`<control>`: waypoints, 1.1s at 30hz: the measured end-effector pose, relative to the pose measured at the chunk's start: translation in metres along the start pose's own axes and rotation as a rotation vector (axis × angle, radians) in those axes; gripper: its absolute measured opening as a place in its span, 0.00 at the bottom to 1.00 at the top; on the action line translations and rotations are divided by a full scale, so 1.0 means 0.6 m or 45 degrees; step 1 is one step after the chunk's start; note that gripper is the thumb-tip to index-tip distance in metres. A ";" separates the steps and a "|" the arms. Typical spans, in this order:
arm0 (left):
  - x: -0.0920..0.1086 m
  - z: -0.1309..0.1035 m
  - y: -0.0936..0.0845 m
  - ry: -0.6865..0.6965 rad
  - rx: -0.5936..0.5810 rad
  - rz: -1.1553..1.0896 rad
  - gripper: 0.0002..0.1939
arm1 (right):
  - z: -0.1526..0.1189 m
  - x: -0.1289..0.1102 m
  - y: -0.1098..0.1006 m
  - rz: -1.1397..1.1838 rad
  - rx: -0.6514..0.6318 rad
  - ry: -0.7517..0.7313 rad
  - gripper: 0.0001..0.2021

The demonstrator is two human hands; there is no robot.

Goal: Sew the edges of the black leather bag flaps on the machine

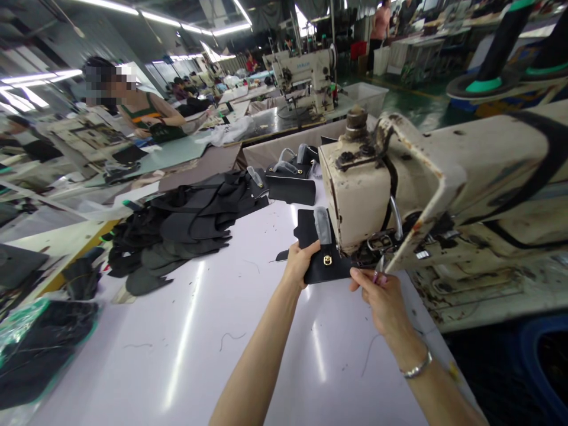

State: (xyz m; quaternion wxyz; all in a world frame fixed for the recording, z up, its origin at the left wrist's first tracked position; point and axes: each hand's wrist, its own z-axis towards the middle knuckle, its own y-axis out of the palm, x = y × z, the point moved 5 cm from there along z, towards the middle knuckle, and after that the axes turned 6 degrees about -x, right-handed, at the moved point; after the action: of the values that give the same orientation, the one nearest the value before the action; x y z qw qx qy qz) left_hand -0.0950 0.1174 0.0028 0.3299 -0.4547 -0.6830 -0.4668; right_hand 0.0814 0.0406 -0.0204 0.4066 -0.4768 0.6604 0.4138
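Observation:
A flat black bag panel lies under the head of the sewing machine. It carries a gold-coloured metal fitting and a strap wrapped in greyish film. My left hand grips the panel's left edge, thumb on top. At the panel's lower right corner, close to the needle area, is my right hand, its index finger and thumb by the edge. Small scissors with a pinkish handle stick out from the curled fingers of that hand. The needle itself is hidden behind machine parts.
Dark cut pieces form a large pile at the left. Behind the panel are another black panel and more pieces with handles. A plastic-wrapped bundle lies at lower left. Thread scraps dot the white tabletop. A co-worker sits across.

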 end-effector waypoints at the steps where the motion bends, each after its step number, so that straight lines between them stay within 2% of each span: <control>1: 0.000 0.000 0.000 -0.001 0.003 0.002 0.15 | -0.001 -0.001 0.001 0.012 0.009 0.002 0.24; 14: 0.002 0.003 -0.003 0.012 0.041 0.070 0.15 | -0.015 0.026 0.033 0.280 0.121 -0.011 0.24; 23: 0.001 0.007 -0.010 0.038 0.100 0.017 0.14 | -0.015 0.021 0.054 0.402 0.391 -0.039 0.22; 29: -0.011 0.010 -0.018 0.000 0.122 -0.008 0.14 | -0.019 0.013 0.076 0.441 0.329 0.038 0.26; 33: -0.014 0.012 -0.020 -0.005 0.127 -0.024 0.14 | -0.015 0.014 0.082 0.487 0.361 -0.004 0.28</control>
State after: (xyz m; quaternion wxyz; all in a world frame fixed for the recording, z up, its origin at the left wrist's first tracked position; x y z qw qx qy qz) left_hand -0.1035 0.1199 -0.0110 0.3465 -0.4321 -0.7103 -0.4345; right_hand 0.0308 0.0396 -0.0175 0.3848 -0.2805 0.7895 0.3872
